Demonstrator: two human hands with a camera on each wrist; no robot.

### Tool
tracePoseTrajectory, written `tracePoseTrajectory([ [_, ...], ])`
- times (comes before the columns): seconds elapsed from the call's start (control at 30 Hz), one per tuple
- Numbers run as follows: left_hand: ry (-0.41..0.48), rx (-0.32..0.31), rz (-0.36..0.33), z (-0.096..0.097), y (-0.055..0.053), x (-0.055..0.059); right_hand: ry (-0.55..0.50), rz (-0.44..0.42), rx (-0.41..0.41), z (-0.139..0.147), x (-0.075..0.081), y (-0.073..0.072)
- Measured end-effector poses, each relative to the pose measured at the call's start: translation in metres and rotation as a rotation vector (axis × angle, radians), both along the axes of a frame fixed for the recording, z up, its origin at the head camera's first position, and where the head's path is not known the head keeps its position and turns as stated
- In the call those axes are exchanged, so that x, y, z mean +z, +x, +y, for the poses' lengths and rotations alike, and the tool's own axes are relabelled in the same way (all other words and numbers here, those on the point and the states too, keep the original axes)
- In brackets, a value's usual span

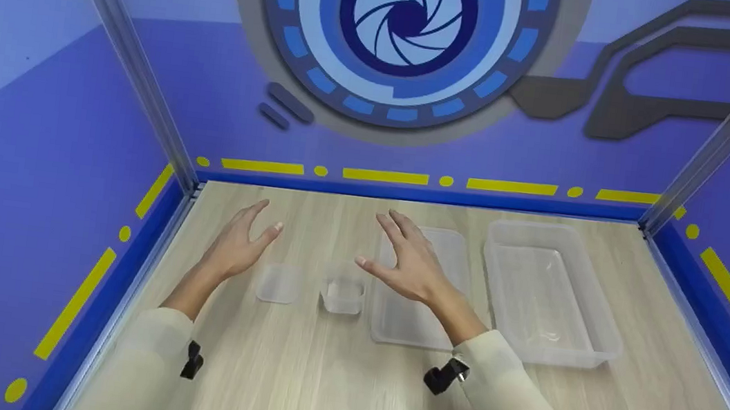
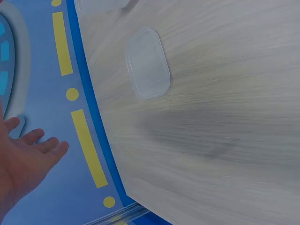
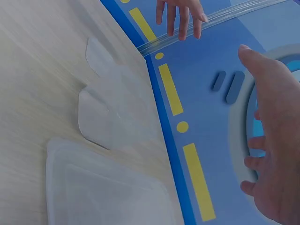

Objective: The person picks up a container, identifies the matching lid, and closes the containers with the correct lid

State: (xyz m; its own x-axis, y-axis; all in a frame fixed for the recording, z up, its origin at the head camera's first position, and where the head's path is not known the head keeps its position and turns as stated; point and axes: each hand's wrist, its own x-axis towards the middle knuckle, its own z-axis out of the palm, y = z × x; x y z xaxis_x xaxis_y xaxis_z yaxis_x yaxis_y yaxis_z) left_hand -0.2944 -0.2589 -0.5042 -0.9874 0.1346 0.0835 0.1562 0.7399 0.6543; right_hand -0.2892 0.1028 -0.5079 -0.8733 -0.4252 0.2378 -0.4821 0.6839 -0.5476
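My left hand hovers over the left side of the table, fingers loosely extended and thumb apart, holding nothing. Just right of it lies a small clear lid, flat on the wood; the left wrist view shows that lid too. My right hand, also relaxed with nothing in it, is above a large translucent lid and covers part of it in the head view. Between the hands stands a small clear container. At the right sits a large clear rectangular container with its opening upward.
The wooden table is enclosed by blue-purple printed panels at the back and both sides. Metal posts rise at the back corners, and metal rails run along the side edges.
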Motion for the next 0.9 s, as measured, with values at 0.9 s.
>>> tracePoseTrajectory([
  [0.9, 0.252, 0.105, -0.168, -0.003, 0.01, -0.022, -0.185, -0.131, 0.053, -0.055, -0.009, 0.011],
])
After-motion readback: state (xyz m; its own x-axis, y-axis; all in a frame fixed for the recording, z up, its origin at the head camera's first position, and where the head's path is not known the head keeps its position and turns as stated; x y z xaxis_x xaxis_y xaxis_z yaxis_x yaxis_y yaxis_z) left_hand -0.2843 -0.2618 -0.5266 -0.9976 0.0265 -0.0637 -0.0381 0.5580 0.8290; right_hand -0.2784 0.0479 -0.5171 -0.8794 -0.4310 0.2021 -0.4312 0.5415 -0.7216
